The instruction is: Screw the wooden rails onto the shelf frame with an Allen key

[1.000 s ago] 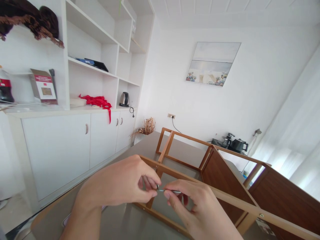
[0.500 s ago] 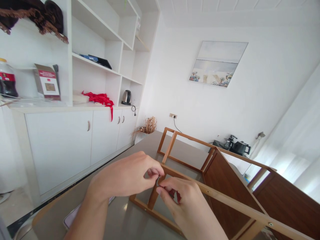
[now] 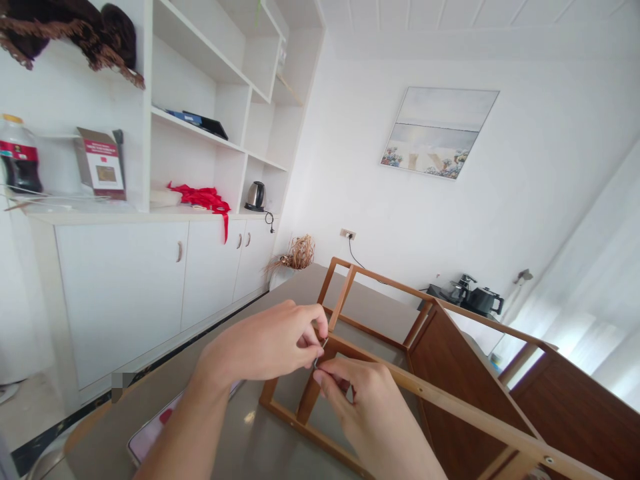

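Note:
A thin bent metal rod (image 3: 317, 363), which looks like a hex key, sits between my two hands at the near rail of a wooden furniture frame (image 3: 440, 395). My left hand (image 3: 273, 340) curls over from the left, thumb and index finger at the rod's upper part. On the lower end, the fingertips of my right hand (image 3: 367, 397) are pinched. Both hands hover over the corner where a crossbar meets the rail. My fingers hide whatever the rod's tip touches. A round metal fastener (image 3: 549, 460) shows farther along the rail.
The frame, with brown panels (image 3: 475, 373), lies on a grey table (image 3: 240, 433). A phone (image 3: 150, 430) lies under my left forearm. White cabinets (image 3: 120, 300) stand left, holding a kettle (image 3: 256, 195) and red ribbon (image 3: 203, 198). Black kettles (image 3: 484, 301) stand at the back right.
My left index finger has lifted and the gap to the thumb has widened, showing more of the metal rod. My right hand stays nearly in place. The view has shifted slightly.

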Available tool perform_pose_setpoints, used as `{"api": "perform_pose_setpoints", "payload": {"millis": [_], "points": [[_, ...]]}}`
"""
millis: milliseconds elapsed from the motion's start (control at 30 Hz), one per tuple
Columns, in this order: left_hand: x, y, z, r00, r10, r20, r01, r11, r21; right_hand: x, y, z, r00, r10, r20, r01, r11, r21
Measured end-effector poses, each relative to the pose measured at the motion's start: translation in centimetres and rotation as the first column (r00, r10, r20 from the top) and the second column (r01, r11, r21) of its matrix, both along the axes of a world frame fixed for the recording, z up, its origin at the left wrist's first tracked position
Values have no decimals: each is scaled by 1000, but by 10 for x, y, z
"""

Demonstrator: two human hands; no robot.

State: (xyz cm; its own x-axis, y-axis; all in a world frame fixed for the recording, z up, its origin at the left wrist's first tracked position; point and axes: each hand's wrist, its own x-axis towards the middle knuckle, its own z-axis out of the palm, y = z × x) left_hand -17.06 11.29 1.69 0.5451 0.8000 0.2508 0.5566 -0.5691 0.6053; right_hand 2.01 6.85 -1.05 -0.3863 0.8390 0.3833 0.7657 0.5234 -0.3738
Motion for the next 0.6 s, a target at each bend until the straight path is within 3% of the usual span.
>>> {"api": "perform_pose_setpoints", "payload": {"millis": [467, 600], "points": [[-2, 6, -4, 999, -37, 32, 40, 996, -74, -1, -2, 0, 1000, -2, 20, 3, 1000, -26], [1, 7, 0, 999, -33, -33, 30, 994, -102, -1, 1, -2, 999, -16, 38, 17, 1000, -5]]}}
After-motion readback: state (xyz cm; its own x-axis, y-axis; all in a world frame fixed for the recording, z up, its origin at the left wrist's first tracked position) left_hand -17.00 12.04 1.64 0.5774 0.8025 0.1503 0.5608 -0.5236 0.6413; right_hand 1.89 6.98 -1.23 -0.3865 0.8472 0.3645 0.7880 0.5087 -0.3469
